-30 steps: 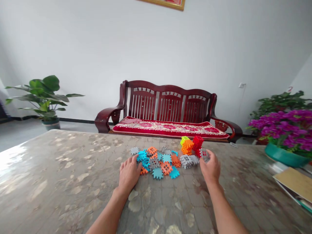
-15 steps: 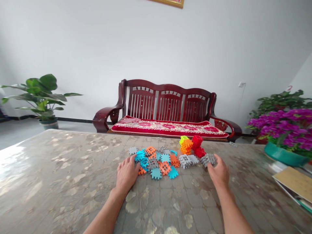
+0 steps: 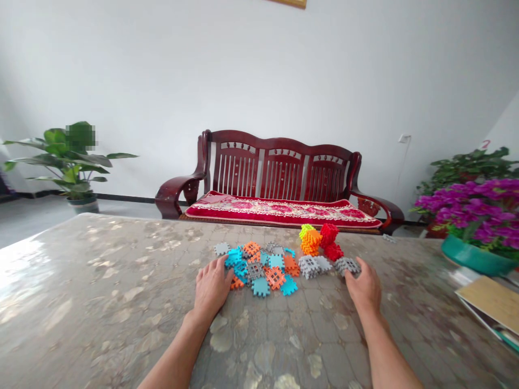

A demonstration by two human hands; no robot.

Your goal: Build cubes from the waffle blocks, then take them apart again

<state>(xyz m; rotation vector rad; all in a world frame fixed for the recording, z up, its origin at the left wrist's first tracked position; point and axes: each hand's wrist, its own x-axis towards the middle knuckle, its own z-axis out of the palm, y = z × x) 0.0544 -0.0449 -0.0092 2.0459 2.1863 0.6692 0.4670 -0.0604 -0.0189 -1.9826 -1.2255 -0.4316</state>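
My left hand [image 3: 211, 283] rests palm down on the table at the left edge of a loose pile of square interlocking tiles with toothed edges, its fingers apart and beside the blue tiles [image 3: 234, 257]. In the pile are orange tiles [image 3: 275, 278], teal tiles [image 3: 260, 287] and grey window-frame tiles [image 3: 255, 270]. My right hand [image 3: 365, 282] lies at the right side of a dark grey tile stack [image 3: 346, 265], thumb and fingers apart around its near corner. Whether it presses on the stack, I cannot tell. Between the hands sits a light grey stack [image 3: 309, 267].
Behind the grey stacks stand orange tiles [image 3: 311, 242], yellow-green tiles [image 3: 306, 230] and red tiles [image 3: 329, 234]. On the right of the table [image 3: 121, 324] are a teal flower pot [image 3: 474, 256] and a tan book or folder [image 3: 492, 305]. A wooden bench [image 3: 281, 167] stands beyond.
The view has shifted very slightly. Both hands and the tiles stay in the same places.
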